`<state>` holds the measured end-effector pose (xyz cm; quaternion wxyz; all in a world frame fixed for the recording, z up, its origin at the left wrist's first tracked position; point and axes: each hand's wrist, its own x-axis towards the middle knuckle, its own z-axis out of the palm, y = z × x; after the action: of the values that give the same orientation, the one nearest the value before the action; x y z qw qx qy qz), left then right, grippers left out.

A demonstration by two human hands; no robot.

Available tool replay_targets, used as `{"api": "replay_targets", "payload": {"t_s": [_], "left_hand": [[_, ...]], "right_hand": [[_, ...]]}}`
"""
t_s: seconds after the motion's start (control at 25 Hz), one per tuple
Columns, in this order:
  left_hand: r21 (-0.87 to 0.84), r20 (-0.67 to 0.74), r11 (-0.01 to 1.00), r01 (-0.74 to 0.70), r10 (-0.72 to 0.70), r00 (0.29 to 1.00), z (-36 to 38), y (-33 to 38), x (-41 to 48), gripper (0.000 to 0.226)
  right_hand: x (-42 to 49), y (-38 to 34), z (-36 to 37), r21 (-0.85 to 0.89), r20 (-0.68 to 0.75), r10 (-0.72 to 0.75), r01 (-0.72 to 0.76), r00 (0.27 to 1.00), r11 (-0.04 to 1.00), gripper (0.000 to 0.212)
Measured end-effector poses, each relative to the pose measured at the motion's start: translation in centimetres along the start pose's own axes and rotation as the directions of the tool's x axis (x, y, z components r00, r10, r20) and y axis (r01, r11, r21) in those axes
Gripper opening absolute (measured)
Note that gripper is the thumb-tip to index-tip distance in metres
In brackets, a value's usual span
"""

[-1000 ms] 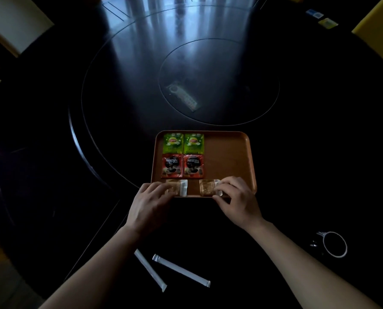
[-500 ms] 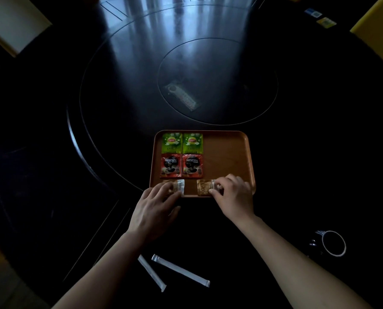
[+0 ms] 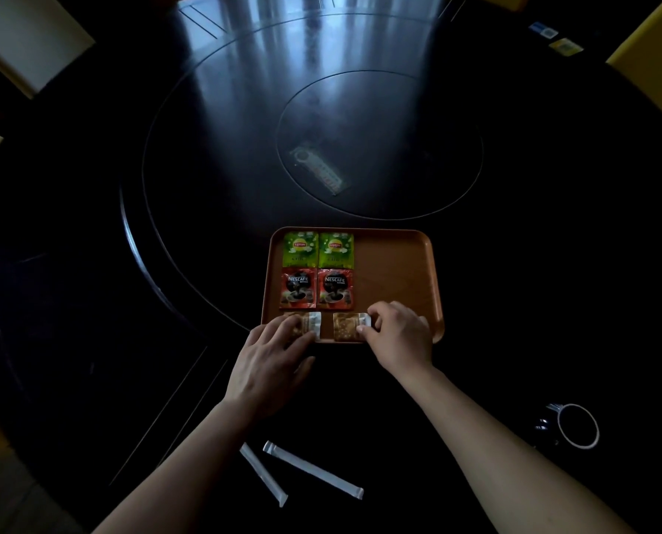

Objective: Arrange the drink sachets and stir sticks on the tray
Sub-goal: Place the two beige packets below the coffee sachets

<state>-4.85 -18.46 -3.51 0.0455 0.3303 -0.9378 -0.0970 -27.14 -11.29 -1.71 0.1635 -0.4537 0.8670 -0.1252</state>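
Left hand (image 3: 271, 364) rests flat on the left brown sachet (image 3: 311, 323); right hand (image 3: 399, 337) pinches the right brown sachet (image 3: 345, 327). Stir sticks (image 3: 314, 470) lie slanted behind, nearer the left hand.

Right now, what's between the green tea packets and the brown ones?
Two red Nescafe sachets, side by side on the tray, in the head view.

The left hand (image 3: 275, 360) is lying flat, palm down, with its fingers straight. The right hand (image 3: 399, 335) is pinching a brown sachet (image 3: 345, 327) with curled fingers.
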Motion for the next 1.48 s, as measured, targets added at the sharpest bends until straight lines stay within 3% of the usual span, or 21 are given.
{"api": "replay_targets", "payload": {"t_s": [0.4, 1.48], "left_hand": [[-0.002, -0.021, 1.000, -0.001, 0.001, 1.000, 0.3, -0.1, -0.6, 0.046], [-0.004, -0.074, 1.000, 0.000, -0.001, 0.997, 0.5, -0.5, -0.4, 0.046]], "right_hand": [[-0.7, -1.0, 0.5, -0.007, -0.029, -0.058, 0.058, 0.998, 0.998, 0.024], [-0.6, -2.7, 1.9, 0.008, -0.065, -0.108, 0.109, 0.992, 0.994, 0.023]]}}
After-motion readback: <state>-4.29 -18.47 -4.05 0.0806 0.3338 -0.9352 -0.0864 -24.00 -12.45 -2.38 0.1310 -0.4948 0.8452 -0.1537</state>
